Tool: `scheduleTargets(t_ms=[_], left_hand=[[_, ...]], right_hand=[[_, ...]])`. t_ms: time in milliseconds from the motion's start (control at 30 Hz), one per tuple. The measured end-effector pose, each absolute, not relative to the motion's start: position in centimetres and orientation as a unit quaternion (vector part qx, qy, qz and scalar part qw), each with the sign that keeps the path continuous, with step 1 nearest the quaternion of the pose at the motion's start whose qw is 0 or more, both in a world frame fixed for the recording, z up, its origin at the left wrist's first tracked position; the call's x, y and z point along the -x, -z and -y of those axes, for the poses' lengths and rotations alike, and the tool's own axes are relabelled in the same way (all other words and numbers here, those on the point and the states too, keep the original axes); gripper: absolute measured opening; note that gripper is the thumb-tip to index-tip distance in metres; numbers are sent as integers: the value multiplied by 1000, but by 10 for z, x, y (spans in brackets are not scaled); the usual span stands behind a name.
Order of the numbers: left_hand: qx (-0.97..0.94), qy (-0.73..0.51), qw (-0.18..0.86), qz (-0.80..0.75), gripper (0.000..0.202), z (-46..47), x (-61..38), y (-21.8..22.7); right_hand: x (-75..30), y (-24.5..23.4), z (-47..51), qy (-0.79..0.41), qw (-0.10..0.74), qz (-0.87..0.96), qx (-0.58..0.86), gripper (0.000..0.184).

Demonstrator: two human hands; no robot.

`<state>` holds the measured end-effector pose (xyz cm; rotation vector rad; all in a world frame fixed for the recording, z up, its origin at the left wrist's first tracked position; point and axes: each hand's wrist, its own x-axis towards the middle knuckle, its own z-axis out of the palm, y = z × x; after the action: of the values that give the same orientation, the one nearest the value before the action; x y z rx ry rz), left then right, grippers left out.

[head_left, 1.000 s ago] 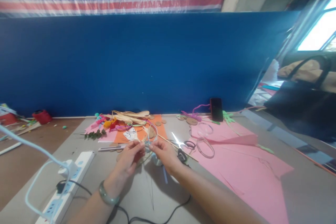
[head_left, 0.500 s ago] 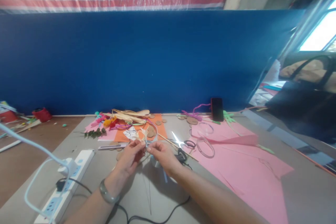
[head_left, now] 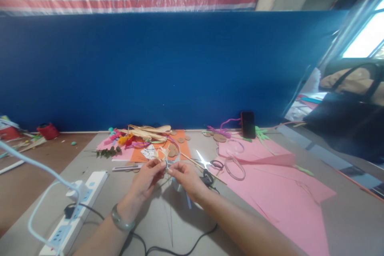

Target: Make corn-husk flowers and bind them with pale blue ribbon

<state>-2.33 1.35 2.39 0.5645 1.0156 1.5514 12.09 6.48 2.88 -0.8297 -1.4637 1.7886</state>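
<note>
My left hand (head_left: 146,180) and my right hand (head_left: 185,177) meet over the grey table (head_left: 156,224), both pinched on a small bundle of pale straw strips (head_left: 164,155) with thin wires (head_left: 171,216) trailing down toward me. The fingertips of both hands touch at the bundle. A green bangle (head_left: 121,220) sits on my left wrist. Scissors (head_left: 207,165) lie just right of my right hand.
A white power strip (head_left: 75,208) with a pale cable lies at the left, and a black cord (head_left: 180,248) runs near the front edge. Pink paper sheets (head_left: 279,192) cover the right. An orange sheet (head_left: 147,154), dried straw (head_left: 147,132), cardboard discs, a clear tape ring (head_left: 234,168) and a phone (head_left: 247,125) stand before the blue partition.
My hands have drawn closer together on the straw bundle, and the trailing wires shifted slightly left. The rest is unchanged.
</note>
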Motion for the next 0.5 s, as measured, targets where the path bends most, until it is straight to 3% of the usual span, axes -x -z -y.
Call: scheduleTargets(t_ms=[500], left_hand=[[-352, -632, 491, -485, 23, -13, 31, -28]], right_hand=[[-121, -32, -65, -686, 335, 555, 330, 30]])
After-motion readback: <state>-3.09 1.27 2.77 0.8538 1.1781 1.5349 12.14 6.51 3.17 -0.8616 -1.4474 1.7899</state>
